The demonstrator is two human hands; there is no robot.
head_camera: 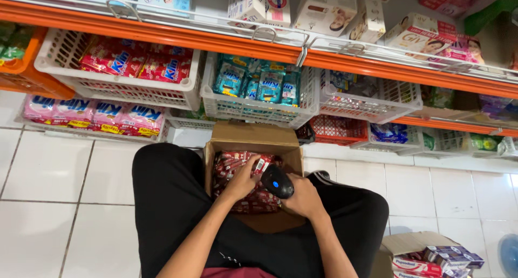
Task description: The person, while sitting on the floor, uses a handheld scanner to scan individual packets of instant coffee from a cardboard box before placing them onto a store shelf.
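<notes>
Where the view begins, at the near edge, both forearms rise from the bottom of the frame over the person's black-trousered legs (167, 202), which are folded on the white tiled floor (48, 186). At near right a second, smaller carton (410, 245) stands open, with flat rectangular boxes (450, 256) in it. Open floor lies to the left of the legs; to the right the free tiles are narrower.

Between the knees sits an open cardboard box (253, 140), plain brown, with its far flap raised. It is packed with glossy red sachet packs (232, 167), crinkled and tightly layered.

The left hand (241, 182) reaches into the box, fingers bent and closed on the top of the red packs, thumb toward a white label at the pack edge. The right hand (303, 198) is wrapped around the handle of a black handheld scanner (277, 182), smooth, rounded plastic with a small blue light, its head held over the packs just beside the left hand.

Farther off, white plastic lattice baskets (259, 108) hang in a row below an orange shelf rail (270, 49): red packets at left, teal packets in the centre, mixed goods at right. A red basket (337, 129) sits lower behind the box. Pink packets (91, 116) line the far-left floor edge. Cartons stand on the shelf above the rail.
</notes>
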